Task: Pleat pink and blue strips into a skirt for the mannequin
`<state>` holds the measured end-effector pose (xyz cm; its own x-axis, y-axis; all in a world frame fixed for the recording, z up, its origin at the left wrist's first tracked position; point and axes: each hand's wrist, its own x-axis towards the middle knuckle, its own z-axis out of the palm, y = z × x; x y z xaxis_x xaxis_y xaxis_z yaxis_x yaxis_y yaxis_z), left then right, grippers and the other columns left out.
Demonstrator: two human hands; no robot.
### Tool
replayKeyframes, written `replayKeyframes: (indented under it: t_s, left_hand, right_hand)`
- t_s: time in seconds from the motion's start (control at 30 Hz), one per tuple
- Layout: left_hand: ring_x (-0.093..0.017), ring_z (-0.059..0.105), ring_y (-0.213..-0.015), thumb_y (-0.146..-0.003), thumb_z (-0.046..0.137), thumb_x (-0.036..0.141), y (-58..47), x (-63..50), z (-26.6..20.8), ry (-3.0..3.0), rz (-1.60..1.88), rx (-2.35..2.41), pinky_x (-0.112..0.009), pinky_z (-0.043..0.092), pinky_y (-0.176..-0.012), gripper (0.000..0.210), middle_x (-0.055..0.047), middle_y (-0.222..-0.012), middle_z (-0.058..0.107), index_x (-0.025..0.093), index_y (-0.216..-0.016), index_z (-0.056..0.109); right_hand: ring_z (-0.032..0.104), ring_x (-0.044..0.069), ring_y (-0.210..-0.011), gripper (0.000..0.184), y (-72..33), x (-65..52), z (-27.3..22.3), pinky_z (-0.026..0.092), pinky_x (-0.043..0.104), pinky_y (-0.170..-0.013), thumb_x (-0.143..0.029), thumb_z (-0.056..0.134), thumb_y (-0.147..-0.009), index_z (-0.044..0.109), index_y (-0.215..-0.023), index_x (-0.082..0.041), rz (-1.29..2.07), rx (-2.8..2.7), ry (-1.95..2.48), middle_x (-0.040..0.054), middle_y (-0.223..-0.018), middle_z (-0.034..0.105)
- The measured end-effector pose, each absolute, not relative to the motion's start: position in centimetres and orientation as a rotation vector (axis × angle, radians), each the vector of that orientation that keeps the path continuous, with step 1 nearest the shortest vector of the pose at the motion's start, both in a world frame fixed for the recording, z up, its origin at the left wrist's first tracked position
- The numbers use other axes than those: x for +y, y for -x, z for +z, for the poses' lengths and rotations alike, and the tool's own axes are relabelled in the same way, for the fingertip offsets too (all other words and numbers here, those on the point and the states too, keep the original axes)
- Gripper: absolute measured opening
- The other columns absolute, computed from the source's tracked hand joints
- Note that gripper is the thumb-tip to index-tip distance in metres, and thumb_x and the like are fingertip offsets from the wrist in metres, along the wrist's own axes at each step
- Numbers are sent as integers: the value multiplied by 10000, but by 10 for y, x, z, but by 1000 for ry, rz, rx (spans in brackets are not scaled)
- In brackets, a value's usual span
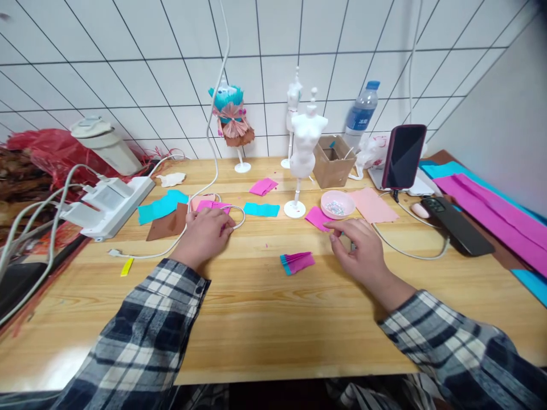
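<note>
My left hand (204, 234) rests palm down at the left, its fingers loosely bent over a pink crepe-paper piece (212, 206) and a white cable (239, 219). My right hand (358, 245) hovers or rests at the right, thumb and index finger apart. Its index fingertip is close to another pink piece (317, 218), beside a small pink dish (338, 204) of tiny shiny beads. Between the hands lies a pleated pink-and-blue paper piece (298, 262). Behind it, a white dress-form mannequin (304, 142) stands upright on a round base. Both palms are hidden.
At the back stand a mannequin dressed in blue and brown paper (233, 117), a cardboard box (333, 162) and a water bottle (362, 114). Phones (457, 225) and long paper strips (496, 210) occupy the right. A power strip (117, 208) with trailing cables sits left.
</note>
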<state>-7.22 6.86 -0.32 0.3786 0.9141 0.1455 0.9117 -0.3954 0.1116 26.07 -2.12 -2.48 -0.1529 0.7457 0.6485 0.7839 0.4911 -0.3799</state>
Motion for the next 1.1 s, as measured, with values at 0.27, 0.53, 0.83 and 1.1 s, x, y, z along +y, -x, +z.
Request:
replayKeyframes:
  t_s: [0.27,0.53,0.83,1.1]
  left_hand:
    - [-141,506,-633,-898,510,365,55,52,10,-1674,1030,1329,-287,415,-645,211,26,-687,555,193,-1019,524]
    - [-161,657,-819,-784,737,344,-3,6,7,-1197,1062,850,-331,515,-843,393,-40,-866,703,191,-1113,585]
    - [-171,645,-801,-972,453,386,-37,-11,-9,-2012,902,1060,-290,512,-712,228,-37,-875,698,209,-987,597]
    - [-159,644,-819,-956,451,170,-29,-15,-13,-2425,934,873,-285,515,-733,283,-58,-986,701,220,-1229,502]
  right_hand:
    - [590,210,-812,247,-221,-17,-17,449,372,-741,-153,528,-877,654,-1077,-226,71,-1928,1118,36,-851,679]
    - [609,199,-832,255,-219,-30,-7,462,378,-761,-166,530,-897,599,-1132,-235,156,-1864,1052,29,-881,682]
    - [620,205,-845,262,-216,-32,-7,498,377,-766,-339,637,-893,553,-1127,-255,175,-1744,1060,38,-964,695]
    - [648,194,-867,129,-213,-32,-5,485,370,-786,-277,649,-904,615,-1026,-251,164,-1780,1049,11,-905,724]
